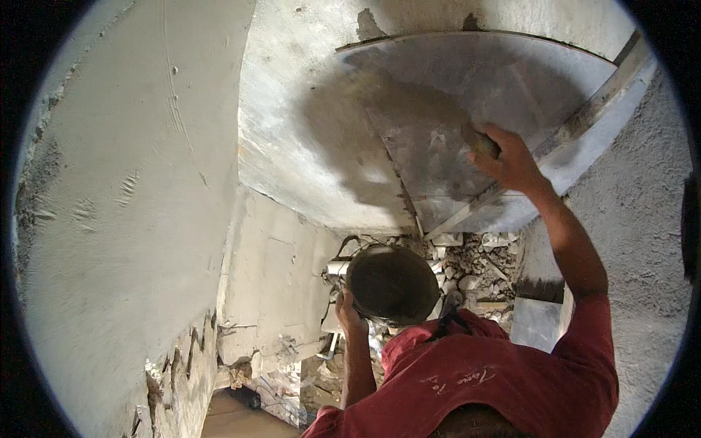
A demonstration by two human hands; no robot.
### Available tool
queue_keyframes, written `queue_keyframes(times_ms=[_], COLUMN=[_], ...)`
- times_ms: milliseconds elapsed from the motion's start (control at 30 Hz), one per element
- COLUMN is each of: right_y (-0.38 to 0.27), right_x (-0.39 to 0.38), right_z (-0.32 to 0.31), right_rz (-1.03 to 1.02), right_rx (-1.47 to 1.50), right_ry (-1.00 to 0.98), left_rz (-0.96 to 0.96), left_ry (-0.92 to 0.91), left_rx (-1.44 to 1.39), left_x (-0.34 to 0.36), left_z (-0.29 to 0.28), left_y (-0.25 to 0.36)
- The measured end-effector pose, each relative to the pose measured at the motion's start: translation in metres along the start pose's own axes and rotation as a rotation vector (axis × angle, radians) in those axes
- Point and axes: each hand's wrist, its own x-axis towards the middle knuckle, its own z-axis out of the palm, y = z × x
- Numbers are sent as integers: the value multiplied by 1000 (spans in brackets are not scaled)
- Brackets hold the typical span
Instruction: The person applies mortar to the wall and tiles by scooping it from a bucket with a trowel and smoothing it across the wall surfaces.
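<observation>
My left hand (350, 314) grips the side of a round black bucket (393, 286), held level at waist height; its inside is dark and I cannot tell what it contains. High on the right, my right hand (515, 162) is closed around a small dark hand tool (488, 143) whose exact kind I cannot make out. The tool is against or close to a grey curved panel (526, 87) on the wall. A damp-looking brownish patch (409, 98) runs leftward from the tool across the panel and the pale plaster.
A smooth plastered wall (131, 182) rises on my left, broken along its lower edge. Rough grey wall (628, 190) stands on the right. Rubble (475, 270) lies below beyond the bucket. A narrow strip (602, 91) borders the panel's right side.
</observation>
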Motion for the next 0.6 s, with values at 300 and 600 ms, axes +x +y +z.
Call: queue_keyframes(times_ms=[300,600], right_y=[-51,-74], right_x=[62,62], right_z=[-56,-85], right_rz=[16,55], right_rx=[-143,-420], right_ry=[0,-80], left_rz=[60,96], left_ry=[-49,-69], left_rx=[0,182], left_x=[22,51], left_z=[-9,-20], left_y=[-22,-41])
